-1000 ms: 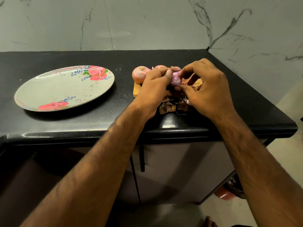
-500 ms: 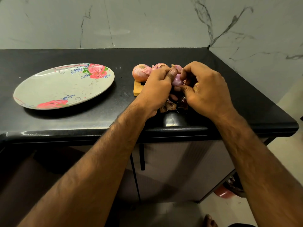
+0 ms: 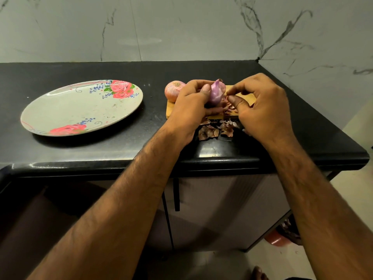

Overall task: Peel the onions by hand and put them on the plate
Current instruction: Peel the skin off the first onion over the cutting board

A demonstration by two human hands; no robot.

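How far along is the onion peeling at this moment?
Done: dry skins lie on the counter. In hand: the left hand grips a purple onion, glossy layer showing, right hand working beside it. Left: the plate holds no onion; another onion on the board looks unpeeled.

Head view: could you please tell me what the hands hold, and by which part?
The left hand grips the purple onion round its lower body, thumb on its side. Whether the right hand pinches anything cannot be told.
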